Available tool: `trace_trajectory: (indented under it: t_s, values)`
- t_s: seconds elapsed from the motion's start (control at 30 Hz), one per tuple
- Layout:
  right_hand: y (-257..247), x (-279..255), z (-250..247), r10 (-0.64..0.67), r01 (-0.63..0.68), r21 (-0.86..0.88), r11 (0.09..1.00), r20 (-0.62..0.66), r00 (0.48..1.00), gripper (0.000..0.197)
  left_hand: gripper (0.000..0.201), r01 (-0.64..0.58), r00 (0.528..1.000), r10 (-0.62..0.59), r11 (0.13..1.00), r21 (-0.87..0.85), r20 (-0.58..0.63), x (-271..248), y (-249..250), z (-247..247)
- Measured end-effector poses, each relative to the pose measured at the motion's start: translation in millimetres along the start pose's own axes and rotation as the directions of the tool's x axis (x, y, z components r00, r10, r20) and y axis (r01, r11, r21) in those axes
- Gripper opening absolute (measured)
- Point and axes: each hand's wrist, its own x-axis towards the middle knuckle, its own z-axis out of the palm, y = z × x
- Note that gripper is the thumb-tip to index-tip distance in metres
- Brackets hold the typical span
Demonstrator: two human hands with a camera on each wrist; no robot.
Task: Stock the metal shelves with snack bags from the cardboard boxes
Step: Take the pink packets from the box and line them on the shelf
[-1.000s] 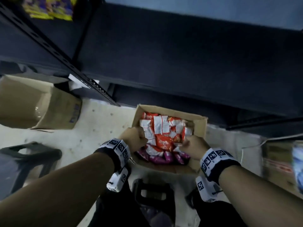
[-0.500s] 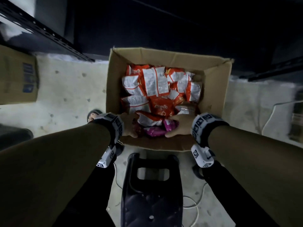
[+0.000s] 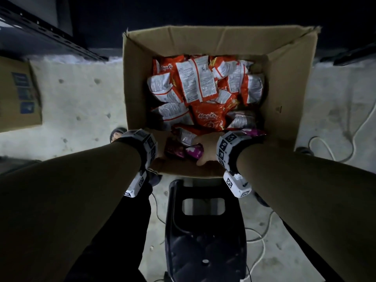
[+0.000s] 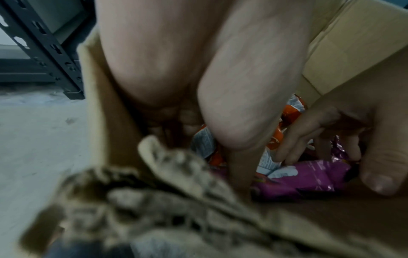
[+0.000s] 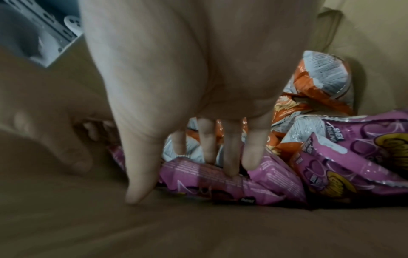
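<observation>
A: We are looking down into the big cardboard box point(image 3: 284, 94) sitting on the floor, and it is holding a heap of orange bags point(image 3: 203, 86) across its far and middle part.

B: And along the near wall the purple bags point(image 3: 193, 151) are lying flat, long axis running left to right along that wall, I'd say.

A: The right hand point(image 3: 205, 151) is reaching down onto one, fingers point(image 5: 229, 157) spread and fairly straight, tips pressing the purple bag point(image 5: 220, 181), thumb against the near wall. Nothing grasped yet.

B: The left hand point(image 4: 198, 78) is curling over the box's near left corner, thumb inside, clamping the cardboard by the look of it.

A: These bags are looking light, puffy, crinkly and slick, so they are likely slipping easily.

B: My call: pinching the sealed end or scooping under the middle, and not squeezing, since the contents are probably crushing easily.
</observation>
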Motion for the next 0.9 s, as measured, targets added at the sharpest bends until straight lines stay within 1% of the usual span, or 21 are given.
trace_trajectory:
  t_s: [0.1,0.2,0.3,0.33,0.4,0.43,0.5,0.57,0.67,0.73,0.8,0.9]
  values:
    - [0.3,0.0,-1.3,-0.008,0.009,-0.038,0.999,0.025,1.000,0.077,0.067,-0.015,0.999,0.016,1.000,-0.015,0.051,3.2,3.7,-0.9]
    - [2.0,-2.3,-1.8,0.002,0.001,-0.063,0.998,0.055,0.998,0.077,0.074,-0.020,0.997,0.020,1.000,0.005,0.075,5.2,6.7,3.5]
    - [3.4,-6.2,-6.1,0.034,-0.027,-0.080,0.996,0.082,0.996,0.079,0.059,-0.051,0.991,0.052,0.999,-0.010,0.126,2.6,8.8,0.7]
    - [3.6,-7.6,-7.7,0.049,-0.041,-0.090,0.995,0.090,0.995,0.078,0.057,-0.051,0.990,0.051,0.999,-0.002,0.129,2.8,9.2,1.3]
    - [4.2,-8.8,-9.4,0.074,-0.060,-0.121,0.991,0.115,0.991,0.072,0.064,-0.044,0.992,0.045,0.999,-0.003,0.115,1.6,10.9,2.3]
    - [4.6,-7.6,-9.1,0.086,-0.068,-0.137,0.988,0.132,0.988,0.068,0.069,-0.039,0.993,0.043,0.999,-0.038,0.113,1.3,12.1,3.3]
    - [3.7,-5.0,-7.1,0.101,-0.076,-0.166,0.983,0.145,0.984,0.066,0.077,-0.019,0.987,0.039,0.991,-0.129,0.153,3.6,13.1,6.1]
    - [2.2,-8.2,-6.5,0.112,-0.084,-0.185,0.979,0.147,0.983,0.069,0.078,-0.023,0.982,0.058,0.982,-0.186,0.181,3.2,13.7,7.0]
    - [4.1,-23.1,-6.6,0.103,-0.082,-0.147,0.986,0.141,0.985,0.070,0.077,-0.038,0.979,0.082,0.973,-0.228,0.185,-2.2,13.7,7.4]
    - [7.4,-37.5,-7.7,0.091,-0.074,-0.127,0.989,0.134,0.987,0.064,0.077,-0.059,0.977,0.105,0.970,-0.237,0.187,-11.5,15.2,3.1]
    - [10.7,-50.2,-6.8,0.100,-0.090,-0.098,0.991,0.105,0.989,0.053,0.073,-0.073,0.976,0.120,0.966,-0.247,0.183,-21.4,16.0,1.1]
    - [14.0,-69.6,-7.7,0.110,-0.110,0.021,0.994,-0.006,0.994,0.032,0.072,-0.089,0.978,0.138,0.954,-0.285,0.156,-37.5,15.2,-4.2]
